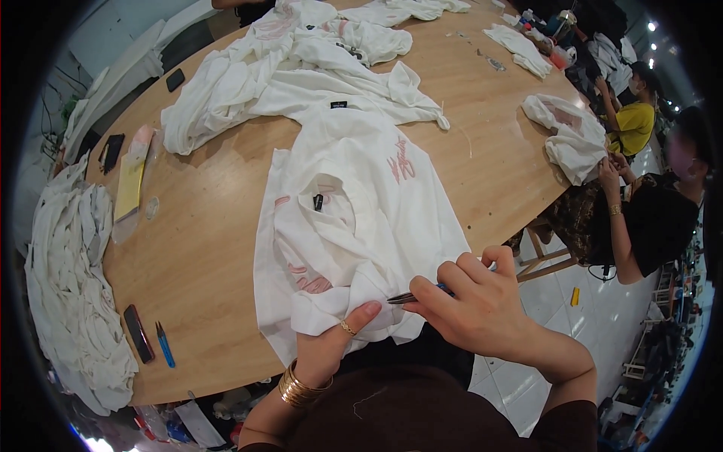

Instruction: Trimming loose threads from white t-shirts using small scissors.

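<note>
1. Nearest the lens, at the lower middle of the frame, the left hand (331,339) with gold bangles and a ring is pinched shut on a bunched fold of the white garment (354,218), thumb on top
2. Just right of it, the right hand (474,305) is closed around small thread snips (410,297), their tips touching the fold by the left thumb
3. That white garment with pink print lies spread on the wooden table (203,248), reaching up to frame centre
4. At lower left, a dark phone (138,333) and a blue pen (165,344) lie side by side on the table, beside a heap of white cloth (68,286) at the left edge
5. Farther up, a pile of white garments (301,68) covers the upper middle
6. At the right edge, seated people (655,203) handle another white piece (572,135)
</note>
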Tool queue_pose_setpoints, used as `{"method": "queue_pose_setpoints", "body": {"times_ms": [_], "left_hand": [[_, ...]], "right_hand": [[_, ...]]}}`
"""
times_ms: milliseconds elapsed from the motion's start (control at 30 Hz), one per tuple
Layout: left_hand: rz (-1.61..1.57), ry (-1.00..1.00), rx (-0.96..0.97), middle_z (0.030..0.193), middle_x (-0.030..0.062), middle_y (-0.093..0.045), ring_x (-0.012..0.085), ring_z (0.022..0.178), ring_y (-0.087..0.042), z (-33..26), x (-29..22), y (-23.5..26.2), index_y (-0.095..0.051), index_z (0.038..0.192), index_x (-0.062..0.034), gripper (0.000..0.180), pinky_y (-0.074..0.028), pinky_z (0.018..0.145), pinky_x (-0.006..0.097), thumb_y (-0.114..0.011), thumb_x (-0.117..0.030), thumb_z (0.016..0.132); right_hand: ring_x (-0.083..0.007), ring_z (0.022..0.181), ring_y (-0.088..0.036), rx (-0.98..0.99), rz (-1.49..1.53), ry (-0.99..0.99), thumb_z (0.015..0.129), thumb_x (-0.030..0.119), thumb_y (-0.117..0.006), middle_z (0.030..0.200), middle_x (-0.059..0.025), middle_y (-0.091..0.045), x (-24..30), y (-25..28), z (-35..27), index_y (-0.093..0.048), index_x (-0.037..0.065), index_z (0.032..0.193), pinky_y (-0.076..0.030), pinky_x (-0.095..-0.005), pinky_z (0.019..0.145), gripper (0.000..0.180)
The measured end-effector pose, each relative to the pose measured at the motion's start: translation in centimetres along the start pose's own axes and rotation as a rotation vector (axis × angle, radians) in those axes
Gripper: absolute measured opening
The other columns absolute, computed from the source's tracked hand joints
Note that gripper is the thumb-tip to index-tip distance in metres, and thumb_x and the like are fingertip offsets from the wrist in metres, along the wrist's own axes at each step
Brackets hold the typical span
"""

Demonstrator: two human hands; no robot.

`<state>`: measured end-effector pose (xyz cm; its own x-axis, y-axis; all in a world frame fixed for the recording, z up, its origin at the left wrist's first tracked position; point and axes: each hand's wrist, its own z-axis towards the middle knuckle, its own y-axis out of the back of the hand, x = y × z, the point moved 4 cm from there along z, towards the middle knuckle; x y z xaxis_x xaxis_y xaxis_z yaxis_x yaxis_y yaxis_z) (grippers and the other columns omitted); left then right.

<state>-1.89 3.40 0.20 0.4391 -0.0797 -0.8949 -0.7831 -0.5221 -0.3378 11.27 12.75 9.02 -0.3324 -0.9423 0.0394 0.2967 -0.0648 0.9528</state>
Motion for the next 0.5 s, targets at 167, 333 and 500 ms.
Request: {"method": "queue_pose_setpoints", "body": {"times_ms": [167,333,500], "left_hand": [[0.052,-0.039,0.016,0.088,0.0061,-0.063,0.0133,0.081,-0.058,-0.07,-0.08,-0.09,-0.06,0.096,0.004,0.027,-0.046,0.073,0.026,-0.069,-0.009,0.074],[0.126,-0.053,0.054,0.09,0.0065,-0.063,0.0132,0.082,-0.058,-0.11,0.02,-0.03,-0.059,0.099,0.0043,0.03,-0.045,0.074,0.026,-0.068,-0.012,0.076],[0.07,-0.033,0.026,0.1,0.0087,-0.06,0.0154,0.092,-0.056,-0.26,0.33,0.03,-0.056,0.107,0.0044,0.035,-0.043,0.081,0.027,-0.067,-0.012,0.077]], "right_hand": [[-0.0123,0.064,-0.043,0.005,-0.008,0.004,0.072,0.024,-0.064,0.065,0.0026,-0.041,0.08,-0.03,-0.04,-0.054,0.013,0.082,-0.028,-0.0315,0.065,0.018],[-0.0125,0.064,-0.043,0.01,-0.008,-0.003,0.073,0.024,-0.064,0.065,0.0025,-0.041,0.03,0.07,-0.11,-0.054,0.013,0.081,-0.029,-0.0318,0.065,0.017],[-0.0126,0.06,-0.042,0.011,0.032,-0.066,0.07,0.031,-0.069,0.062,0.0036,-0.039,-0.43,-0.1,-0.36,-0.057,0.018,0.08,-0.026,-0.0329,0.066,0.021]]}}
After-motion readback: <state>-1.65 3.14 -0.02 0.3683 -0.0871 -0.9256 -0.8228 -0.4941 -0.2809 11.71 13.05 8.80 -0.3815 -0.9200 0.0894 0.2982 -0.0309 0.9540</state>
